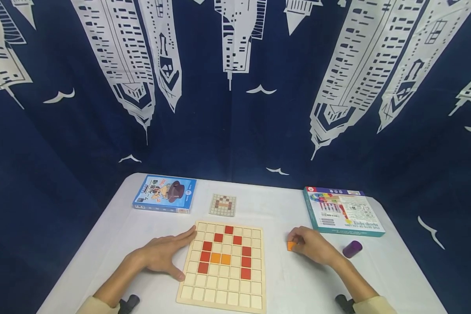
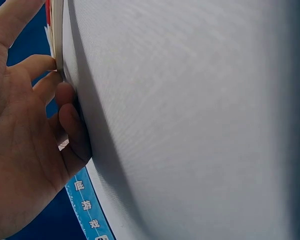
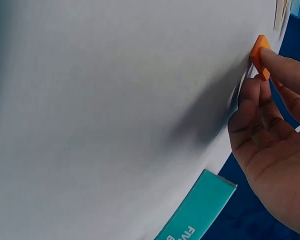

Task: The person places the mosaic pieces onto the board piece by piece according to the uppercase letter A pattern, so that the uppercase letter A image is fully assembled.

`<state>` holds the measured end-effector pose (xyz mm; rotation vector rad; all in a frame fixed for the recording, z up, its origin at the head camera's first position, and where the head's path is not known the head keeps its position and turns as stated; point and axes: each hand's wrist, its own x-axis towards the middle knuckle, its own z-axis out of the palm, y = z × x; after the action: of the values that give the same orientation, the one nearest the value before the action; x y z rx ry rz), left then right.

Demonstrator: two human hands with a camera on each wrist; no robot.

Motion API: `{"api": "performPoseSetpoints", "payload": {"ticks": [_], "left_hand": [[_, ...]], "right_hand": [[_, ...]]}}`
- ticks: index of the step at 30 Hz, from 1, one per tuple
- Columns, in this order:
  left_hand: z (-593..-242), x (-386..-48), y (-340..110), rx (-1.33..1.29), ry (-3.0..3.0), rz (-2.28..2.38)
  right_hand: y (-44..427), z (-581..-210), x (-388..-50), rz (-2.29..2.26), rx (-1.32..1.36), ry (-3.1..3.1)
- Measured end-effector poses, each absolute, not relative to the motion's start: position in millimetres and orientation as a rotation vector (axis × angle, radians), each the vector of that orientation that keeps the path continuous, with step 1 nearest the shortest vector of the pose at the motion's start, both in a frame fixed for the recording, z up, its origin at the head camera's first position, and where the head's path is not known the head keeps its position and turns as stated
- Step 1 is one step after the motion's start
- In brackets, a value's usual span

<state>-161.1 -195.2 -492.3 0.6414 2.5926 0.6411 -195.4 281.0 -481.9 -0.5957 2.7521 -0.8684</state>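
Note:
A wooden grid board (image 1: 223, 301) lies on the table in the head view, with several red square tiles (image 1: 246, 262) and two orange square tiles (image 1: 220, 259) in its cells. My left hand (image 1: 158, 253) rests at the board's left edge, thumb and fingers spread and touching it. To the right of the board, my right hand (image 1: 312, 245) pinches another orange tile (image 1: 290, 246) between thumb and finger. The right wrist view shows this orange tile (image 3: 260, 55) held at the fingertips, near the table surface. Behind the board lies a small pattern card (image 1: 222, 205) printed with a similar grid.
A blue game box (image 1: 165, 194) lies at the back left of the white table (image 1: 274, 205). At the back right is a teal-edged box (image 1: 343, 211), with a purple cylinder (image 1: 352, 249) in front of it, close to the right wrist. A dark patterned curtain (image 1: 227, 131) hangs behind.

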Motion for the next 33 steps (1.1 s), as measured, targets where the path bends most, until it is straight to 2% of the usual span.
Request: {"api": "performPoseSetpoints", "payload": {"ticks": [17, 33], "left_hand": [[-489.6, -159.9, -193.5, 0.648, 2.598, 0.636], [-490.4, -160.2, -193.3, 0.637, 2.600, 0.630]], "right_hand": [[240.2, -483.0, -184.9, -1.206, -0.426, 2.463], [173.7, -473.4, -179.2, -1.167, -0.696, 2.382]]}}
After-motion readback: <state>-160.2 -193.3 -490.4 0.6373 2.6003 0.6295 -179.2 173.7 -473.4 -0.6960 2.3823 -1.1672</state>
